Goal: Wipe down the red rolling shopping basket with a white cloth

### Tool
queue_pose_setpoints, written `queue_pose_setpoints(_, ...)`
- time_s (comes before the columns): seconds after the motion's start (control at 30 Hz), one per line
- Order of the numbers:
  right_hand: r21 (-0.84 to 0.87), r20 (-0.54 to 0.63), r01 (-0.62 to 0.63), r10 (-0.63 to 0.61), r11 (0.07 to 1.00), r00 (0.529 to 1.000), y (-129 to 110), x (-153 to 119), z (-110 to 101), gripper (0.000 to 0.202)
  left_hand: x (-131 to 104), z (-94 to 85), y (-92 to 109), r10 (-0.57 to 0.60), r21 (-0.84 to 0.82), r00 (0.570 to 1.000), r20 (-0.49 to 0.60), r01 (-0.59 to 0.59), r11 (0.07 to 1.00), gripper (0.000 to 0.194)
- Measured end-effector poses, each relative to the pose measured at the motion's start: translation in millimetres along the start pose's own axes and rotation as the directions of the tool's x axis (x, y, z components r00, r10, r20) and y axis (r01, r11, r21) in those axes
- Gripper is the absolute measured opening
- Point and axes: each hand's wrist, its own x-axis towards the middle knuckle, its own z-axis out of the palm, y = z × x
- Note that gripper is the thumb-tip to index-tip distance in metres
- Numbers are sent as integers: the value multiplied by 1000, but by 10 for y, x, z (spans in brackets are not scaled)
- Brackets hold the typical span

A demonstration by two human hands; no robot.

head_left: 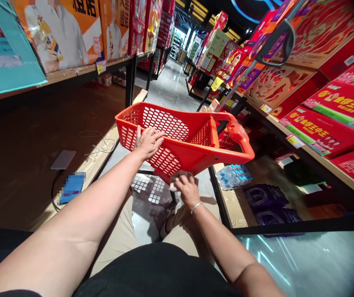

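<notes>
A red plastic shopping cart (195,152) stands crosswise in front of my knees, its handle at the right. My left hand (148,143) grips the near rim of its perforated basket, fingers over the edge. Lower down, my right hand (189,192) is shut on a crumpled, brownish-grey cloth (176,181), which touches the lower part of the basket near the frame. The hand hides some of the cloth, and its edges are slightly blurred. A silver-coloured bracelet (196,207) circles my right wrist.
On the left wooden lower shelf (102,144) lie a white power bank (63,159), a blue-screened phone (72,187) and a thin white cable. At right, shelves hold red gift boxes (341,101) and shrink-wrapped bottles (234,176). An aisle (172,78) runs ahead between displays.
</notes>
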Motion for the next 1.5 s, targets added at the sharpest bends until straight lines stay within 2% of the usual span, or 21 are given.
queue_pose_setpoints(0.03, 12, 50, 16, -17, 1000, 999, -72, -11, 33, 31, 3, -5, -1, -1, 1, 1000, 10, 1, 1000, 37)
queue_pose_setpoints(0.1, 31, 14, 11, -11, 999, 1000, -110, 36, -30, 30, 9, -8, -1, -3, 2, 1000, 23, 3, 1000, 38)
queue_pose_setpoints(0.17, 52, -154, -17, 25, 999, 988, -42, 188, -197, 24, 10, 1, 1, -4, 3, 1000, 24, 4, 1000, 38)
queue_pose_setpoints(0.23, 72, -337, -52, 74, 996, 939, 56, 408, -356, 21, 5, 19, 4, -15, 0, 1000, 13, 15, 1000, 39)
queue_pose_setpoints(0.3, 77, -420, -89, 113, 993, 900, 105, 617, -414, 23, -4, 36, 3, -28, -7, 1000, 1, 28, 1000, 39)
queue_pose_setpoints(0.37, 63, -393, -77, 95, 995, 914, 73, 747, -364, 22, -10, 43, -3, -31, -12, 1000, -2, 31, 999, 39)
queue_pose_setpoints(0.47, 61, -209, 86, -72, 994, 975, -53, 768, -280, 16, -6, 31, -24, -20, -13, 1000, 8, 20, 1000, 40)
queue_pose_setpoints(0.53, 91, -176, 143, -125, 986, 976, -92, 720, -373, 16, 4, 14, -43, -21, -19, 1000, 19, 21, 1000, 40)
queue_pose_setpoints(0.57, 99, -215, 133, -109, 986, 970, -75, 694, -481, 19, 9, 5, -52, -25, -23, 999, 20, 26, 999, 39)
queue_pose_setpoints(0.67, 63, -398, 26, 2, 998, 918, 139, 625, -976, 25, 22, -18, -85, -43, -33, 999, -4, 43, 999, 38)
queue_pose_setpoints(0.7, 33, -417, -8, 22, 999, 909, 257, 596, -1160, 27, 26, -26, -100, -48, -34, 999, -14, 48, 998, 37)
queue_pose_setpoints(0.83, -78, -313, -89, 60, 993, 948, 808, 382, -1735, 39, 48, -72, -203, -40, -40, 999, -4, 40, 998, 37)
queue_pose_setpoints(0.9, -76, -303, -139, 110, 987, 947, 1044, 245, -1868, 47, 72, -97, -264, -37, -43, 999, 6, 38, 998, 35)
queue_pose_setpoints(1.0, 47, -359, -213, 216, 976, 908, 1214, 126, -1871, 50, 128, -124, -271, -102, -52, 995, 4, 102, 993, 34)
queue_pose_setpoints(1.07, 114, -388, -226, 253, 967, 886, 1164, 140, -1794, 49, 162, -139, -148, -180, -60, 984, 4, 180, 982, 33)
queue_pose_setpoints(1.13, 96, -414, -232, 251, 968, 875, 1003, 214, -1716, 48, 175, -156, 105, -180, -78, 983, 19, 181, 980, 34)
queue_pose_setpoints(1.2, 37, -435, -226, 219, 973, 873, 784, 307, -1678, 46, 157, -181, 449, 10, -128, 998, 61, -2, 992, 36)
queue_pose_setpoints(1.27, 11, -448, -173, 159, 985, 880, 571, 382, -1683, 43, 112, -216, 791, 230, -217, 968, 102, -204, 955, 43)
queue_pose_setpoints(1.33, 19, -440, -68, 70, 997, 895, 421, 426, -1703, 39, 63, -260, 1027, 307, -247, 950, 66, -282, 927, 50)
queue_pose_setpoints(1.4, 59, -434, 41, -11, 997, 901, 374, 458, -1707, 37, 33, -312, 1104, 310, -255, 950, 31, -293, 922, 54)
queue_pose_setpoints(1.5, 159, -480, 109, -19, 981, 877, 545, 563, -1631, 33, 42, -387, 981, 280, -283, 960, 5, -267, 921, 52)
